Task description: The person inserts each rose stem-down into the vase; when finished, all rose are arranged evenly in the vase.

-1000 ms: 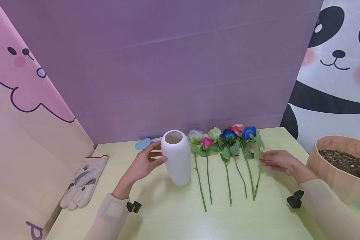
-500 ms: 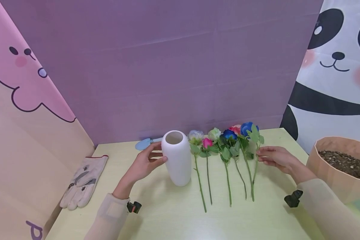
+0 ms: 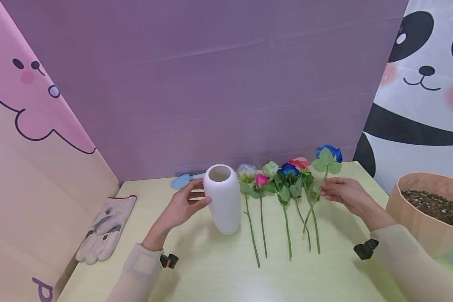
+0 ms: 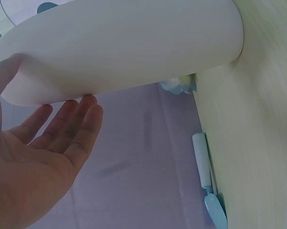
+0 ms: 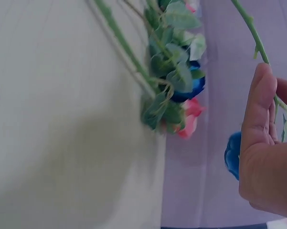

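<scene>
A white vase (image 3: 225,205) stands upright on the table, its mouth facing up. My left hand (image 3: 181,205) holds its upper left side, thumb in front and fingertips against the wall, as the left wrist view also shows on the vase (image 4: 148,43). My right hand (image 3: 343,195) pinches the green stem (image 5: 253,31) of a blue rose between thumb and fingers. That rose's bloom (image 3: 336,154) points up and away, and its stem slants down to the left over the stems of other flowers. In the right wrist view the bloom (image 5: 232,155) is partly hidden behind the hand.
Several artificial flowers lie right of the vase, among them a pink one (image 3: 261,179) and a dark blue one (image 3: 289,169). A light blue trowel (image 3: 180,181) lies behind the left hand. Work gloves (image 3: 105,228) lie at left; a pot (image 3: 419,209) of soil stands at right.
My right hand has lifted the blue rose off the row and moved slightly left; its bloom rose and its stem swung to cross neighbouring stems. The left hand and vase stay put.
</scene>
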A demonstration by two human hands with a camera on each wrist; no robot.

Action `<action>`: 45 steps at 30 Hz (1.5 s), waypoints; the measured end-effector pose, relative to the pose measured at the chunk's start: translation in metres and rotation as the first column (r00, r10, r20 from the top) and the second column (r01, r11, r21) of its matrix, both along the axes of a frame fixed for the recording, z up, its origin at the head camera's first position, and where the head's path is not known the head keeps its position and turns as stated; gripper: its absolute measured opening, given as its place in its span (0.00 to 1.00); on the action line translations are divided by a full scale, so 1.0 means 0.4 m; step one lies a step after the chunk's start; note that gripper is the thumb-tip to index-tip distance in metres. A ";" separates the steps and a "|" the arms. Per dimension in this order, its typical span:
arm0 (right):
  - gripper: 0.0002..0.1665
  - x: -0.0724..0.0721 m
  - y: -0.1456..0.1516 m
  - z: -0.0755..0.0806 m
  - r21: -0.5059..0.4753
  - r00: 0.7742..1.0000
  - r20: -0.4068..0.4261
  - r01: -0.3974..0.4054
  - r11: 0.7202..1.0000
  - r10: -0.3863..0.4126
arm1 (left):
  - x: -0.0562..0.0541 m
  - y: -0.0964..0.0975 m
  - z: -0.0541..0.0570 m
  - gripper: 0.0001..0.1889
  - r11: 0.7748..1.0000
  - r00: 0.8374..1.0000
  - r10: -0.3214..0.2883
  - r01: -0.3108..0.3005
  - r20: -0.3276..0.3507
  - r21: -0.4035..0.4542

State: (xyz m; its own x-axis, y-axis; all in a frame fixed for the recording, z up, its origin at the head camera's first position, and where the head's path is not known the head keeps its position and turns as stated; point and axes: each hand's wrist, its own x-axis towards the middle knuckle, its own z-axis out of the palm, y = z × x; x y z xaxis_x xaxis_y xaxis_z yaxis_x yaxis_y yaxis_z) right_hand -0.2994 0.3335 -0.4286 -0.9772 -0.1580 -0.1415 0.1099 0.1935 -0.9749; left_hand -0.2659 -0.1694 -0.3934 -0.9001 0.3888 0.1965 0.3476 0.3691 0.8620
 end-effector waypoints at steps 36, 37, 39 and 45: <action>0.22 0.082 -0.180 0.192 -0.379 0.980 -0.150 0.065 0.923 -0.131 | 0.003 0.002 0.003 0.34 1.000 1.000 0.014 -0.014 0.001 -0.016; 0.21 0.083 -0.184 0.196 -0.389 0.980 -0.150 0.066 0.919 -0.133 | 0.003 0.003 0.003 0.34 1.000 1.000 0.016 -0.016 0.006 -0.017; 0.19 0.085 -0.193 0.204 -0.408 0.978 -0.153 0.065 0.911 -0.139 | 0.003 0.003 0.003 0.34 1.000 1.000 0.015 -0.015 0.008 -0.017; 0.08 0.085 -0.216 0.220 -0.500 0.976 -0.169 0.036 0.866 -0.138 | 0.002 0.003 0.002 0.34 1.000 1.000 0.017 -0.017 0.008 -0.023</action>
